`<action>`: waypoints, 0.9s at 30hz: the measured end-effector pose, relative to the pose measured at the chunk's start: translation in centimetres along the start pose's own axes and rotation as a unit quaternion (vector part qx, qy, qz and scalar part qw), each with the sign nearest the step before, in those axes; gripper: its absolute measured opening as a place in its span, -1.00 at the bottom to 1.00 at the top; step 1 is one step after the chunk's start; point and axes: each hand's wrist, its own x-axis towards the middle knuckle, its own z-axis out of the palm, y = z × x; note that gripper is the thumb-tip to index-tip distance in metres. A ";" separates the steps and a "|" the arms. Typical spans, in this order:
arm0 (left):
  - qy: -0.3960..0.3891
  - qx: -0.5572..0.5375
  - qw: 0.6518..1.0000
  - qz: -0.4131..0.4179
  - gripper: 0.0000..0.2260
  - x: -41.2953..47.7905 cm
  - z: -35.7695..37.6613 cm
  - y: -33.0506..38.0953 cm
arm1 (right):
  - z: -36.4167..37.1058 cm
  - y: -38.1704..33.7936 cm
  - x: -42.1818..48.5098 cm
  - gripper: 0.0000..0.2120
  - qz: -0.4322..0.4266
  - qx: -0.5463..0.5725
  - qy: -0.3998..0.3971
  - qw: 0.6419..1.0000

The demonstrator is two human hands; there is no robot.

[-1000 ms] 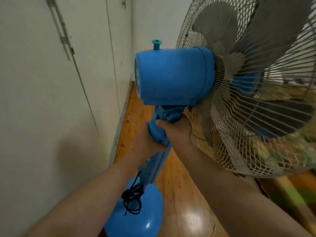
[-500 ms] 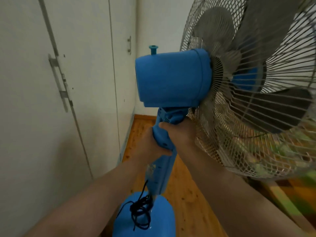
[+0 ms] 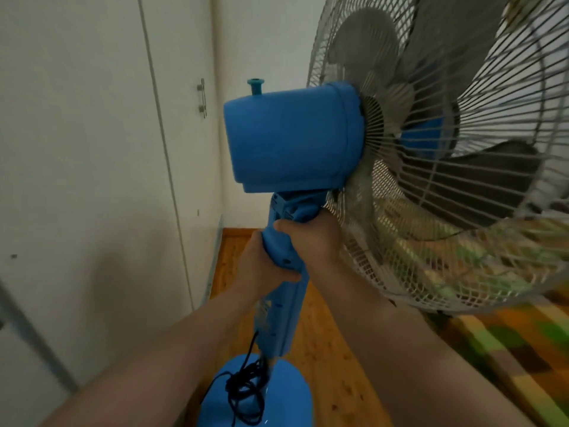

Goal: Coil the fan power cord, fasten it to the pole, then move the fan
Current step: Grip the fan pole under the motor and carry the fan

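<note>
Blue plastic front and centre: fan motor housing in the middle of the frame, little teal knob poking up on top. Grey wire grille with dark blades filling the whole right side.

Just below the housing, left hand wrapped around the pole from the left, thumb curled across the front. Right hand clamped on the neck joint just above it, right up against the grille. Both gripping firmly, one stacked on the other.

Down at bottom centre, black power cord bunched in a messy coil at the foot of the pole, over the round blue base. Can't tell if actually tied on or just looped there.

Cream wardrobe doors along the left, metal handle upper middle. Wooden floor underneath, green-and-orange checked mat in the lower right corner.
</note>
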 end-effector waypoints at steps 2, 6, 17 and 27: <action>0.006 0.000 1.000 -0.008 -0.33 2.7 0.4 -0.4 | 0.8 0.3 2.5 -0.64 -0.001 -0.007 -0.003 1.000; 0.013 -0.007 0.999 -0.029 -0.32 8.0 1.2 -0.7 | 2.7 1.3 8.2 -0.62 0.005 -0.005 -0.013 1.000; 0.039 -0.047 0.997 -0.050 -0.36 22.0 3.3 -1.7 | 6.9 3.1 22.7 -0.67 0.008 0.027 -0.051 0.998; 0.029 -0.052 0.997 -0.047 -0.40 34.6 4.7 -6.5 | 13.3 6.4 33.7 -0.70 0.001 0.020 -0.064 0.998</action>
